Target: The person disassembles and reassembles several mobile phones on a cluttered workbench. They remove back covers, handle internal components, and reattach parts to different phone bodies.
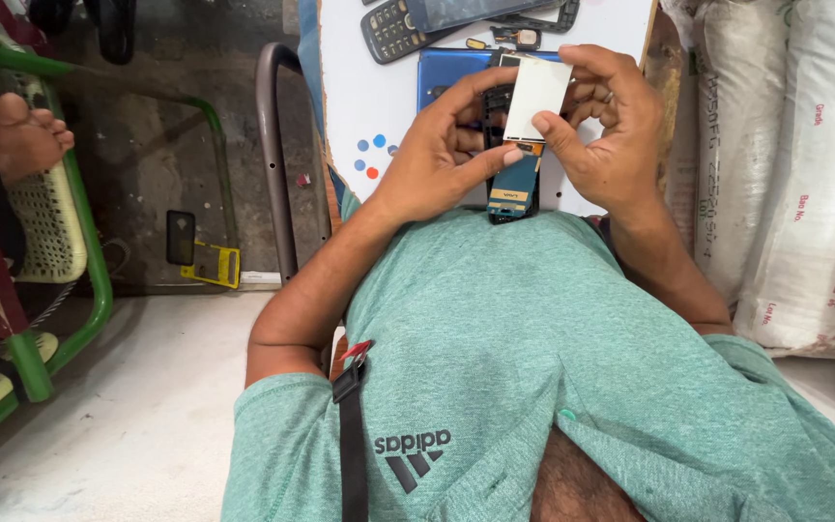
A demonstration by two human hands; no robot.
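While the white tabletop [379, 97] is carrying a dark keypad phone [390, 29] and a blue phone back [446, 72] just beyond them, the person's two hands are working an opened handset above its near edge. The left hand [437, 155] is gripping the bare circuit board [514, 188], fingers [466, 97] curled around its black frame; the right hand [606, 126] is pinching the white display panel [536, 90] by its edges, thumb pressing its lower corner. Both parts are looking light, thin and breakable, the panel probably tethered; edge holds seem safest, away from the face and the board's contacts.
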